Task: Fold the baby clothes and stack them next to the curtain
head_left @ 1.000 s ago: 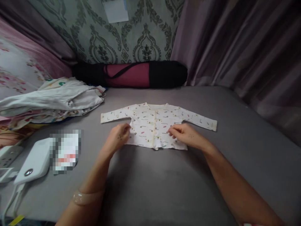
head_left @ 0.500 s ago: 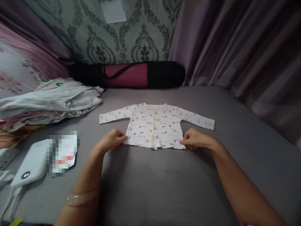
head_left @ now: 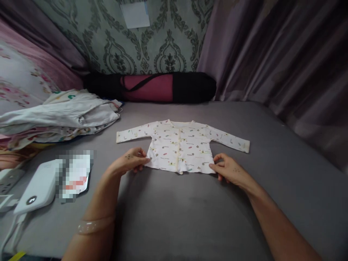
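Note:
A white long-sleeved baby shirt (head_left: pixel 187 148) with small printed figures and a cream button placket lies flat, front up, its sleeves stretched out to both sides. At its lower left corner, my left hand (head_left: pixel 133 159) has the hem between thumb and fingers. My right hand (head_left: pixel 227 168) grips the lower right corner in the same way, thumb on top of the cloth. The fingertips under the hem are partly hidden.
A grey sheet (head_left: pixel 190 214) lies under everything. To the left are piled clothes (head_left: pixel 78 112), a white power bank (head_left: pixel 40 186) with cables, a blurred phone (head_left: pixel 77 175) and a socket strip (head_left: pixel 9 179). A black and maroon bag (head_left: pixel 149 87) lies along the wall; curtains (head_left: pixel 261 54) hang at the right.
The fingers of both hands have loosened and spread a little at the hem corners. My right wrist has turned slightly. The shirt lies as before; the view has shifted a little.

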A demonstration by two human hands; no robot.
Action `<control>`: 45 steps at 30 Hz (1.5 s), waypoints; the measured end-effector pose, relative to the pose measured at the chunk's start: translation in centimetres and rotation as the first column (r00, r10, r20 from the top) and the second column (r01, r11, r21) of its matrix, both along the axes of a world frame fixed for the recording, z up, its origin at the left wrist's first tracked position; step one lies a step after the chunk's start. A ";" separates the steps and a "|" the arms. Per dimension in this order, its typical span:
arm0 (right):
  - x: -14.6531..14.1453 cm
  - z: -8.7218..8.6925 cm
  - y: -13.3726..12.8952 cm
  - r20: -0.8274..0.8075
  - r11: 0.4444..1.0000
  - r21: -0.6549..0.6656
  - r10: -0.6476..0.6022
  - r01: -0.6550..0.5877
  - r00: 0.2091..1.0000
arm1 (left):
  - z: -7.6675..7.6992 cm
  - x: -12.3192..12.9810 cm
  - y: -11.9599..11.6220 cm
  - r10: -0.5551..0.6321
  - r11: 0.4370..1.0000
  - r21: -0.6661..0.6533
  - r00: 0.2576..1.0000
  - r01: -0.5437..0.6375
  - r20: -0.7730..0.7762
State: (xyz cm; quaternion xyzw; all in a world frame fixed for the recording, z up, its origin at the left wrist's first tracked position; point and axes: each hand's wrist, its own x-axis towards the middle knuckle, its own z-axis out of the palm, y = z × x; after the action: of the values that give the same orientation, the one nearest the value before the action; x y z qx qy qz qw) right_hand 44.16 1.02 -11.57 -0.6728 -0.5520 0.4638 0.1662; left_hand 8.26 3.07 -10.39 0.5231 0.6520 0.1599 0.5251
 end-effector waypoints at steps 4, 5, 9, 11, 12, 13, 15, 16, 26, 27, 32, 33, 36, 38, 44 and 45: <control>0.7 -1.1 0.1 0.115 0.984 0.161 0.062 -0.081 0.991 | -0.8 -0.5 0.3 -0.027 0.997 0.069 0.994 0.034 -0.105; 0.8 -1.4 0.1 0.177 0.974 0.197 0.076 -0.111 0.981 | -1.0 -0.7 0.3 -0.030 0.994 0.096 0.988 0.045 -0.150; 0.9 -1.8 0.1 0.384 0.943 0.240 0.127 -0.231 0.914 | -1.3 -0.9 0.4 -0.042 0.981 0.174 0.966 0.088 -0.256; 0.6 -1.5 0.0 0.443 0.936 0.231 0.141 -0.265 0.885 | -1.3 -0.7 0.3 -0.039 0.977 0.189 0.959 0.095 -0.281; 0.4 -1.2 -0.1 0.465 0.935 0.221 0.148 -0.276 0.873 | -1.4 -0.6 0.3 -0.039 0.976 0.194 0.954 0.101 -0.298; 0.2 -0.9 -0.2 0.485 0.936 0.210 0.152 -0.284 0.861 | -1.4 -0.5 0.3 -0.042 0.974 0.198 0.948 0.109 -0.316; -0.1 -0.2 -0.5 0.520 0.937 0.190 0.158 -0.293 0.840 | -1.4 -0.5 0.2 -0.058 0.972 0.195 0.935 0.133 -0.350; -0.1 0.2 -0.7 0.532 0.936 0.181 0.165 -0.302 0.831 | -1.4 -0.5 0.2 -0.069 0.971 0.188 0.928 0.147 -0.367; -1.5 0.8 1.8 0.605 0.755 0.408 0.198 -0.514 0.771 | -1.9 3.1 0.1 0.045 0.620 0.672 0.837 0.405 -0.546; -2.4 0.2 2.4 0.611 0.697 0.448 0.219 -0.560 0.761 | -2.4 4.1 0.1 -0.020 0.557 0.677 0.823 0.480 -0.567; -6.5 -2.6 3.5 0.667 0.642 0.408 0.277 -0.650 0.692 | -5.8 7.0 -0.4 -0.051 0.537 0.514 0.634 0.669 -0.772; -7.0 -2.9 3.4 0.669 0.652 0.393 0.281 -0.649 0.688 | -6.4 7.1 -0.5 -0.037 0.558 0.490 0.610 0.670 -0.791; -7.4 -3.3 3.0 0.676 0.667 0.374 0.279 -0.644 0.682 | -7.1 6.8 -0.8 -0.017 0.580 0.467 0.582 0.668 -0.813; -7.3 -3.1 2.9 0.675 0.670 0.371 0.282 -0.643 0.682 | -6.9 6.5 -0.8 -0.027 0.583 0.462 0.585 0.668 -0.811; -7.7 -2.2 1.9 0.636 0.628 0.406 0.327 -0.664 0.699 | -5.7 6.3 -0.8 0.042 0.517 0.552 0.624 0.654 -0.780; -7.9 -2.1 1.6 0.630 0.593 0.418 0.356 -0.688 0.690 | -5.8 6.2 -0.8 0.076 0.507 0.569 0.624 0.648 -0.778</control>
State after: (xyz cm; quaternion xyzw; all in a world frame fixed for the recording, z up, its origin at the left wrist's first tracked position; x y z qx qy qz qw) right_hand 36.29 2.65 -13.65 -0.4687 -0.8737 0.0966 0.0872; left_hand 14.49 2.28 -16.18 0.8302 0.5405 0.1223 -0.0609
